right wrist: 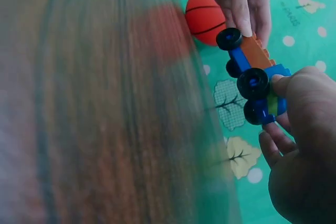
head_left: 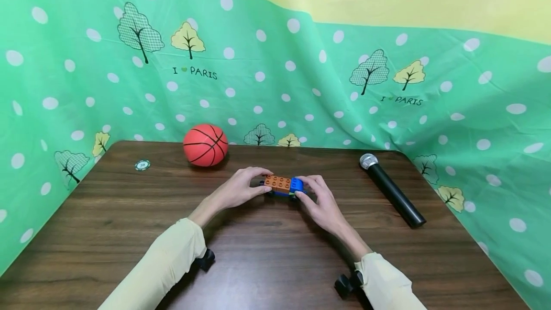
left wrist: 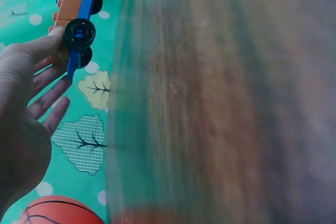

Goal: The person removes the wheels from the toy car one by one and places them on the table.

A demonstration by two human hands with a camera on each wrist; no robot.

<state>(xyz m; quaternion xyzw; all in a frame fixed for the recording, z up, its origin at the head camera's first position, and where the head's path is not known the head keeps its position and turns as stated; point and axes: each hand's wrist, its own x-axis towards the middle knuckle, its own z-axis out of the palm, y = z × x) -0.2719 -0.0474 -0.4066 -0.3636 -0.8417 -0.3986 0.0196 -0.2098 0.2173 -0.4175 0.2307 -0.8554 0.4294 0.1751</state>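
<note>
Left hand and right hand pinch orange-and-blue toy car between them, at opposite ends.

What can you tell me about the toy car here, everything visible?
The toy car looks like plastic building blocks: studded orange bricks toward the person's left, a studded blue brick at the right end with a light green piece beneath it, and a blue base on four black wheels. It is upright, studs up, held above the brown table. The left hand pinches the orange end; the right hand pinches the blue end.
</note>
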